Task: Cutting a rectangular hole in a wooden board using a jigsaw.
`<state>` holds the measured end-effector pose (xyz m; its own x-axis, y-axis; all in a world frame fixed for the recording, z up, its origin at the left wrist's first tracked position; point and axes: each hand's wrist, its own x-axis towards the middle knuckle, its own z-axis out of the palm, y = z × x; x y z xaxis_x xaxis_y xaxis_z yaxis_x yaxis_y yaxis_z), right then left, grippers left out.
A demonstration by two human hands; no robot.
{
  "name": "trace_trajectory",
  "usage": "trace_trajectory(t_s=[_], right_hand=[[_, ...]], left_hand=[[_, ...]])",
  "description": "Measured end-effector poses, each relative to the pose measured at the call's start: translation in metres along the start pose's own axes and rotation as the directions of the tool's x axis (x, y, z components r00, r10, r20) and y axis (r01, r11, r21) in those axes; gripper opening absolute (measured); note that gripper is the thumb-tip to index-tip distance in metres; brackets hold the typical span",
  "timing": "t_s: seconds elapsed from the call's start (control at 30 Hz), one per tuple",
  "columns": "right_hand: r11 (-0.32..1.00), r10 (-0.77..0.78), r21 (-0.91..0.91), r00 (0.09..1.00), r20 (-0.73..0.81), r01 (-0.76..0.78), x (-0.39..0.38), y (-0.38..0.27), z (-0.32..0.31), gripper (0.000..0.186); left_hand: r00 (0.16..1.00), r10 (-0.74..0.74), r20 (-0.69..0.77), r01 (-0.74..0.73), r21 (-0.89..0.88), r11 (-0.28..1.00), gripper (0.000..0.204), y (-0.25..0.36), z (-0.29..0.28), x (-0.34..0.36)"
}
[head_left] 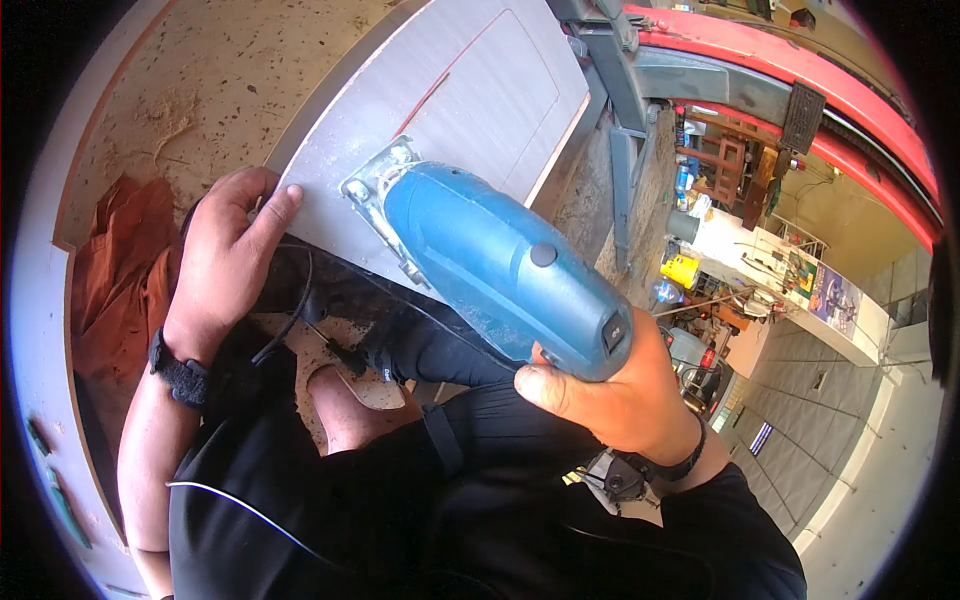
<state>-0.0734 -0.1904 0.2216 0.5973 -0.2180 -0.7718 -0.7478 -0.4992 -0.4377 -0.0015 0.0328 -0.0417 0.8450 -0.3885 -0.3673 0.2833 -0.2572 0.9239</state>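
A blue jigsaw (pixel 490 260) lies across the near part of a pale board (pixel 470 110), its metal base plate (pixel 385 205) against the board's face. My right hand (pixel 630 395) is wrapped round the rear of the jigsaw, thumb on its near side. Ahead of the base plate runs a reddish line (pixel 425 105) with a darker narrow stretch. My left hand (pixel 235 240) grips the board's left edge, thumb on the top face and fingers mostly hidden beneath. The jigsaw's blade is hidden from view.
A grey metal frame (pixel 610 70) with a red bar (pixel 730 40) stands beyond the board. Reddish-brown cloth (pixel 125 270) lies at left, near scattered sawdust (pixel 175 125). A black cable (pixel 420 310) passes under the board. Tools and bottles crowd the right side.
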Motion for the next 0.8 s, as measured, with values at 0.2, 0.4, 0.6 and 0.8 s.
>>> trace_trajectory(t_s=[0.2, 0.4, 0.6, 0.8], right_hand=[[0.999, 0.007, 0.046, 1.0, -0.03, -0.006, -0.004, 0.003, 0.008, 0.046], [0.987, -0.028, 0.152, 0.99, -0.135, 0.049, -0.031, 0.01, 0.007, 0.038], [0.986, -0.054, 0.144, 0.984, -0.168, 0.078, -0.087, 0.031, -0.031, 0.059], [0.912, -0.105, 0.355, 0.953, -0.283, 0.206, -0.083, 0.084, -0.04, 0.057]], left_hand=[[0.995, 0.099, -0.004, -0.099, 0.028, 0.995, 0.038, -0.013, 0.003, 0.004], [0.996, 0.083, -0.01, -0.082, 0.073, 0.994, 0.039, -0.01, 0.008, 0.007], [0.997, 0.007, 0.078, -0.006, -0.016, 1.0, 0.039, -0.011, 0.006, 0.015], [0.976, 0.217, 0.011, -0.217, -0.009, 0.976, 0.043, -0.054, -0.003, 0.033]])
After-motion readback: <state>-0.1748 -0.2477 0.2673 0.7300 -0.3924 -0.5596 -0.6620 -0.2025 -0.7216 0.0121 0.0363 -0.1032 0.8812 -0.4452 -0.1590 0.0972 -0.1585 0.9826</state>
